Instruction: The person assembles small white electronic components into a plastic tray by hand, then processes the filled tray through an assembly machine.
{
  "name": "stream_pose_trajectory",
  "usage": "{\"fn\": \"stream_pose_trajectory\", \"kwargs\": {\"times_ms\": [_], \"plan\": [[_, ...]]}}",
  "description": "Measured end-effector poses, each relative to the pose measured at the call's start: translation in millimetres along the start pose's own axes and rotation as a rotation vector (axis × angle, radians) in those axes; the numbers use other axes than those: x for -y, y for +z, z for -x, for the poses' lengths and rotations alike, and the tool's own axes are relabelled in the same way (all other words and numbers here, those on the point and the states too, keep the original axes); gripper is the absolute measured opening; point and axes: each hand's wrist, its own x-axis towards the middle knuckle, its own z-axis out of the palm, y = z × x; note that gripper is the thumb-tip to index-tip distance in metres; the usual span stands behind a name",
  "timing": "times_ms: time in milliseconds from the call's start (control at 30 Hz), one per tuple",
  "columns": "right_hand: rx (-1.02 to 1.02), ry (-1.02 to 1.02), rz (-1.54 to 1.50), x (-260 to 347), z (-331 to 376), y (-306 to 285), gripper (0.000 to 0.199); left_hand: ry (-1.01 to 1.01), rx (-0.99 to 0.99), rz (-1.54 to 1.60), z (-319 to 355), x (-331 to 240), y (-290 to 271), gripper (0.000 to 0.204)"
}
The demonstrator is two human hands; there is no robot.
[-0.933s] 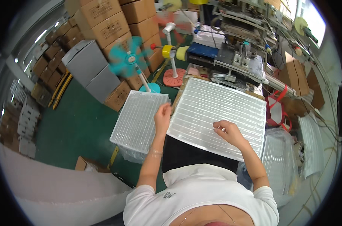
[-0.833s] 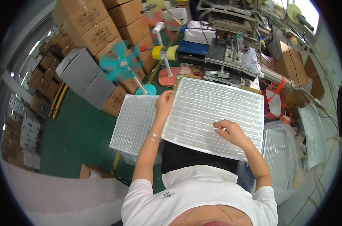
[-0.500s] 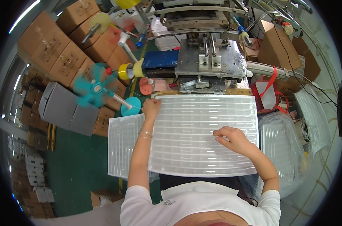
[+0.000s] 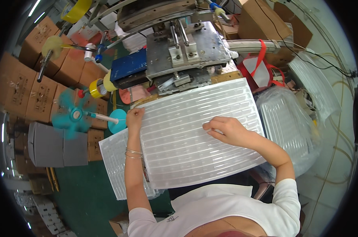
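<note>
A large white ribbed plastic sheet (image 4: 198,138) lies in front of me, its rows of ridges glinting. At its far left corner is my left hand (image 4: 135,117), closed, with the fingertips bunched by the edge; what they pinch is hidden. My right hand (image 4: 228,131) is over the right middle of the sheet, fingers bent and thumb a little apart, with nothing visible between them. Whether it touches the ridges I cannot tell. A second ribbed sheet (image 4: 115,166) shows lower down, beyond my left forearm.
Beyond the sheet stands a metal press (image 4: 187,51) with a blue panel (image 4: 127,66). A turquoise fan (image 4: 75,114), blurred by spin, is at left near grey boxes (image 4: 46,144) and stacked cartons (image 4: 15,83). At right are plastic-wrapped ribbed sheets (image 4: 283,122) and a red-handled bag (image 4: 258,71).
The whole view has turned and shifted, so the press and sheet appear tilted and farther left. Both hands keep nearly the same places over the sheet.
</note>
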Motion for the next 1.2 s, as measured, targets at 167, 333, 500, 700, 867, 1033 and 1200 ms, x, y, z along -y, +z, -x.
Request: {"fn": "stream_pose_trajectory", "kwargs": {"times_ms": [167, 333, 500, 700, 867, 1033, 1200], "plan": [[-0.118, -0.060, -0.034, 13, -10, -7, 0.024, 0.084, -0.328, -0.088, 33, -62, -24, 0.019], [-0.280, -0.245, -0.011, 45, -46, -9, 0.029, 0.034, 0.294, 0.739, 78, -143, -31, 0.012], [-0.246, -0.343, -0.050, 46, -59, -4, 0.030, -0.032, 0.586, 1.025, 89, -176, -28, 0.014], [-0.746, -0.237, 0.177, 14, -104, -49, 0.032, -0.021, 0.176, 0.797, 67, -150, -34, 0.017], [-0.759, -0.179, 0.589, -25, -188, -67, 0.020, -0.032, -0.024, 0.558, 50, -62, -39, 0.018], [-0.753, -0.106, 0.640, -38, -206, -76, 0.015, 0.035, -0.138, 0.173, 46, -45, -42, 0.014], [-0.794, -0.236, 0.531, -29, -195, -64, 0.027, -0.045, -0.032, -0.017, 44, -40, -39, 0.018]]}}
